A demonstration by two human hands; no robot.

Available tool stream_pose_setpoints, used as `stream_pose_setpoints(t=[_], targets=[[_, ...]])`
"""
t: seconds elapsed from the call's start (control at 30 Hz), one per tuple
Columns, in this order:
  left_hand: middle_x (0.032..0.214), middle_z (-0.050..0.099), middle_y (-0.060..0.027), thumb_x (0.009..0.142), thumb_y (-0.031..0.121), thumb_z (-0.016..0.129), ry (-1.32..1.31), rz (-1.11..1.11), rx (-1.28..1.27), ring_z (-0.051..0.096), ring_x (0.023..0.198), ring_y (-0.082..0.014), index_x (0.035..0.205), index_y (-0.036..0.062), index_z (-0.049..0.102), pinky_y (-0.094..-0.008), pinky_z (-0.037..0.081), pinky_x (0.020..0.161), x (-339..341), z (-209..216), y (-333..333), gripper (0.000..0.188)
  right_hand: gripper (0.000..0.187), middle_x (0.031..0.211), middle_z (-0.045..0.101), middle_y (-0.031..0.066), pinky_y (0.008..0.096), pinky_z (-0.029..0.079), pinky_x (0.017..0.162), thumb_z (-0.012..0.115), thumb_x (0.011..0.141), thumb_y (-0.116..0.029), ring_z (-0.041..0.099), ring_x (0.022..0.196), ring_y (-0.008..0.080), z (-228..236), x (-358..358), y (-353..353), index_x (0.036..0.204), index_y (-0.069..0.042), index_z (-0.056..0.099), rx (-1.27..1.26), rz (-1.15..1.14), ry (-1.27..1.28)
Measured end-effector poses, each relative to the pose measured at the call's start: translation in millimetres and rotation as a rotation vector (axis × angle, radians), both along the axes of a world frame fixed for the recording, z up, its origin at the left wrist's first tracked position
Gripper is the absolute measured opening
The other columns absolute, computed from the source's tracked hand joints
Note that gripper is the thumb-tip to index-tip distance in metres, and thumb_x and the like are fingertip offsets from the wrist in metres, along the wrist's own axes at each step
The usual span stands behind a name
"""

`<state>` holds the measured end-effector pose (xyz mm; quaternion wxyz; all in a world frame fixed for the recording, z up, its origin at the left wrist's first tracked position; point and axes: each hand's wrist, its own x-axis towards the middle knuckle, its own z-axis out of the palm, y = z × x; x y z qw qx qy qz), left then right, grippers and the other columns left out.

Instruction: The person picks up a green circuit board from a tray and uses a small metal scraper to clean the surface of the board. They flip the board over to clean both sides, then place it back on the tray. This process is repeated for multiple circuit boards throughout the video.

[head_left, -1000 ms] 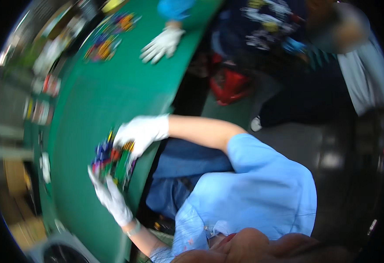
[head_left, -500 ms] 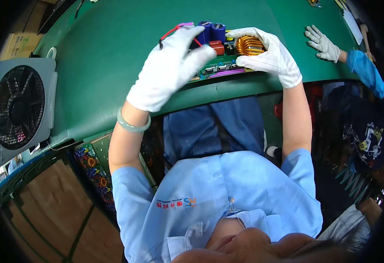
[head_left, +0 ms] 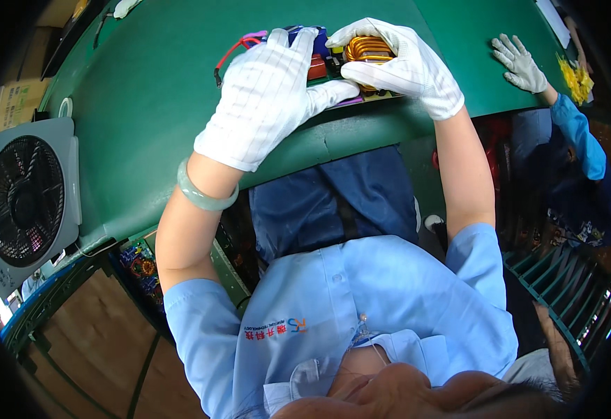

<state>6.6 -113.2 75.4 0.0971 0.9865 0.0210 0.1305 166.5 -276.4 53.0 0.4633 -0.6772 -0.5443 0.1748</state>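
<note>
A circuit board (head_left: 351, 102) with tall parts lies at the front edge of the green table. It carries blue cylindrical capacitors (head_left: 317, 43), a red block-shaped part (head_left: 317, 66) and a copper-wire coil (head_left: 368, 50). My left hand (head_left: 267, 98), in a white glove, grips the board's left end, thumb along the near side and fingers over the capacitors. Also gloved in white, my right hand (head_left: 417, 70) closes round the right end, thumb and fingers on either side of the coil. Red and black wires (head_left: 230, 54) stick out past my left fingers. Both palms hide much of the board.
A grey box fan (head_left: 30, 199) stands at the left table edge. Below it, boards with coils (head_left: 138, 265) sit beside a brown panel (head_left: 89, 335). At right, a co-worker's gloved hand (head_left: 520, 64) rests on the table near a yellow bundle (head_left: 576, 80).
My left hand has come down from a blurred, spread pose onto the board. Board and right hand appear slightly farther left and up in the view. A yellow bundle now shows by the co-worker's arm.
</note>
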Motion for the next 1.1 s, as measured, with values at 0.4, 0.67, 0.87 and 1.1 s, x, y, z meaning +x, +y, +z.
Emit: stream_pose_setpoints(t=[0.4, 0.67, 0.87, 1.1], targets=[[0.115, 0.067, -0.0214, 0.099, 0.037, 0.056, 0.045, -0.080, -0.400, 0.061, 0.110, -0.0362, 0.122, -0.0019, 0.064, -0.0413, 0.047, 0.098, 2, 17, 28, 0.046, 0.035, 0.111, 0.071, 0.0086, 0.0292, 0.051, 0.094, 0.078, 0.084, -0.015, 0.065, 0.102, 0.0135, 11, 0, 0, 0.113, 0.001, 0.066, -0.116, -0.004, 0.147], [0.139, 0.054, -0.0279, 0.092, 0.056, 0.058, 0.024, -0.101, -0.073, 0.049, 0.133, -0.0391, 0.133, 0.0021, 0.059, -0.0464, 0.035, 0.115, -23, 6, 26, 0.068, 0.035, 0.102, 0.072, 0.0081, 0.0291, 0.051, 0.090, 0.079, 0.083, -0.024, 0.066, 0.093, 0.0140, 15, 6, 0, 0.108, -0.001, 0.069, -0.125, 0.005, 0.180], [0.129, 0.061, -0.0277, 0.090, 0.062, 0.058, 0.065, -0.083, -0.124, 0.056, 0.124, -0.0412, 0.129, 0.0026, 0.063, -0.0469, 0.041, 0.109, -16, 5, 32, 0.072, 0.034, 0.102, 0.072, 0.0074, 0.0287, 0.051, 0.090, 0.080, 0.082, -0.021, 0.065, 0.094, 0.0128, 20, 8, 2, 0.107, -0.001, 0.068, -0.173, 0.036, 0.230], [0.126, 0.062, -0.0283, 0.094, 0.056, 0.056, 0.053, -0.147, -0.205, 0.057, 0.121, -0.0407, 0.123, 0.0045, 0.068, -0.0474, 0.041, 0.107, -13, 9, 37, 0.061, 0.033, 0.111, 0.070, 0.0091, 0.0303, 0.050, 0.094, 0.079, 0.080, -0.015, 0.064, 0.100, 0.0140, 21, 5, 2, 0.107, 0.000, 0.066, -0.217, 0.007, 0.243]])
